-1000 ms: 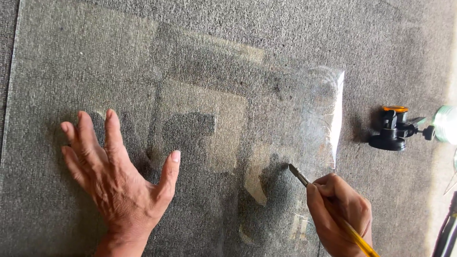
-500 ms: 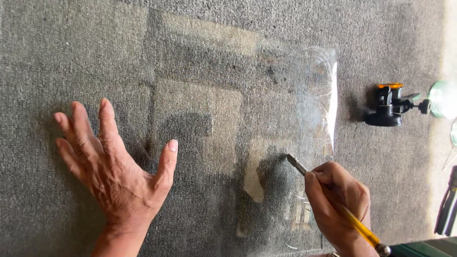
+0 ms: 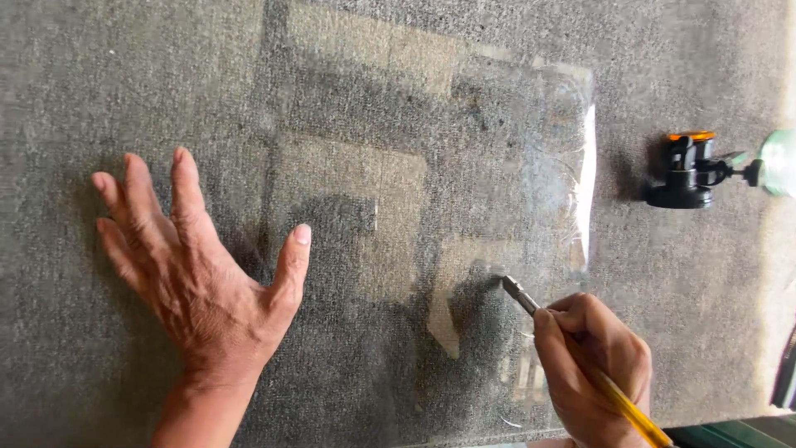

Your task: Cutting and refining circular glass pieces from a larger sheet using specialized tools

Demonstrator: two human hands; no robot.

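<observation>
Two hands: left hand (image 3: 195,278) flat on glass sheet (image 3: 431,249), right hand (image 3: 593,369) gripping cutter (image 3: 580,357).

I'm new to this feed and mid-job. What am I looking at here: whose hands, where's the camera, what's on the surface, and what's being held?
There is no machine: a person works with two bare hands, filmed by a camera on their head that looks down. The left hand lies flat with spread fingers on a grey carpeted surface. A clear glass sheet lies on that carpet, hard to see except for its bright edge. The right hand holds a yellow-handled cutter, its metal tip on the glass. A black and orange tool sits further right.
</observation>
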